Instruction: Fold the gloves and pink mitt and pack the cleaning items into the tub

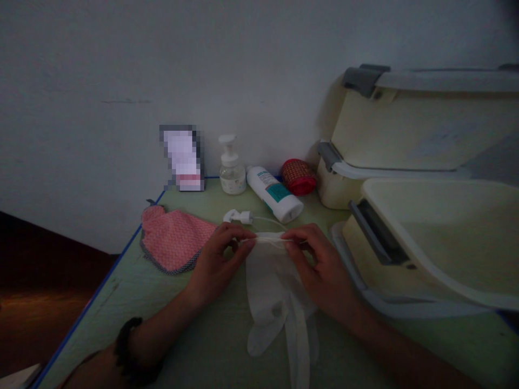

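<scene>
A thin, translucent white disposable glove (267,275) hangs from both hands over the table, its cuff at the top and its fingers pointing down toward me. My left hand (223,254) pinches the left end of the rolled cuff between thumb and fingertips. On the other end of the cuff, my right hand (314,259) has the same kind of pinch. Just behind the cuff lies a white pump head (239,216) with a thin tube. To the left, a pink cloth (178,237) with a dark checked edge rests beside my left hand.
Along the wall stand a clear pump bottle (232,175), a white bottle (275,194) lying on its side and a red patterned object (299,176). Cream plastic bins (381,270) with grey latches fill the right side. A blurred-out screen (184,156) leans at the back left.
</scene>
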The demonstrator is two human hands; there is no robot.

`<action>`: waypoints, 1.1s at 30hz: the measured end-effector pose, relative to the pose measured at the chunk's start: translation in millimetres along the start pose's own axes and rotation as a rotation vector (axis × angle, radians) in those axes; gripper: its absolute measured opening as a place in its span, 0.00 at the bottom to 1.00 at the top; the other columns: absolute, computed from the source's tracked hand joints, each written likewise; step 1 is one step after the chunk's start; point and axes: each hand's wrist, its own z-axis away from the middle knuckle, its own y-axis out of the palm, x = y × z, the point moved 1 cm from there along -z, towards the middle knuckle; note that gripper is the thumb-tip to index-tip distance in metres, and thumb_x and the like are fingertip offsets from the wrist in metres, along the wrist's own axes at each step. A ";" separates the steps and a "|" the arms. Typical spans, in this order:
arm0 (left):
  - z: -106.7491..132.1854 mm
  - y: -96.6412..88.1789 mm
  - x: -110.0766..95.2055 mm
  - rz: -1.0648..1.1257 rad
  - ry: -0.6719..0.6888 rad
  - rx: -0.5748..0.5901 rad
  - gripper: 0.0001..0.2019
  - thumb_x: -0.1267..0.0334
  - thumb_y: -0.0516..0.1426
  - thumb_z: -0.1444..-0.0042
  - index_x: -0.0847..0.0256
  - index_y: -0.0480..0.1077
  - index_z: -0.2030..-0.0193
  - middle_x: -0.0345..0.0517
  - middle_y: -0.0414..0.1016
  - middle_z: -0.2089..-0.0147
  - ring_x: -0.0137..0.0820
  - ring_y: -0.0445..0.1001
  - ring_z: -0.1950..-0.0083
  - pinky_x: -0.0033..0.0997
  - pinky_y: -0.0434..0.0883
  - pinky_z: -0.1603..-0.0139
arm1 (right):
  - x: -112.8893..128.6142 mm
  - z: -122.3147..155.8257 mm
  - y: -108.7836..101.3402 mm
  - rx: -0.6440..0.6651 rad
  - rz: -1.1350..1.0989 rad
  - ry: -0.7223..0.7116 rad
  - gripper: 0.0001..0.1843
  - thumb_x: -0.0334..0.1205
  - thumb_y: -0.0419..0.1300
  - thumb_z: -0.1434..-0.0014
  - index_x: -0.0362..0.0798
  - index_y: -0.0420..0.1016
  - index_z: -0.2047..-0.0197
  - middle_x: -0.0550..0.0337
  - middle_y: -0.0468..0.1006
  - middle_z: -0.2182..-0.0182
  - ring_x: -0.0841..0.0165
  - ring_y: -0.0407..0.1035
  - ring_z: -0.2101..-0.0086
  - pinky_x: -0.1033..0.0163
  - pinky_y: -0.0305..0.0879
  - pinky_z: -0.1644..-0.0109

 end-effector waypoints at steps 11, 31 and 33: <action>0.5 -0.1 -2.0 -0.014 -0.143 0.013 0.07 0.61 0.55 0.46 0.60 0.71 0.66 0.41 0.73 0.69 0.29 0.72 0.67 0.27 0.68 0.66 | -2.9 2.6 3.4 0.129 0.015 0.203 0.10 0.39 0.47 0.39 0.48 0.66 0.58 0.59 0.69 0.69 0.69 0.66 0.67 0.61 0.62 0.63; 1.0 0.2 0.7 0.081 -0.189 -0.049 0.07 0.60 0.57 0.48 0.61 0.67 0.67 0.41 0.71 0.66 0.29 0.71 0.67 0.28 0.70 0.68 | -0.3 2.9 1.7 0.023 -0.026 0.152 0.04 0.37 0.49 0.40 0.49 0.62 0.62 0.62 0.65 0.71 0.70 0.63 0.70 0.63 0.61 0.65; 0.7 -0.8 0.2 0.057 -0.142 -0.056 0.06 0.61 0.56 0.47 0.61 0.67 0.67 0.41 0.71 0.67 0.29 0.71 0.66 0.28 0.70 0.66 | -0.3 1.2 -0.8 -0.034 0.007 0.121 0.04 0.36 0.49 0.40 0.49 0.63 0.63 0.61 0.65 0.69 0.70 0.62 0.68 0.62 0.60 0.64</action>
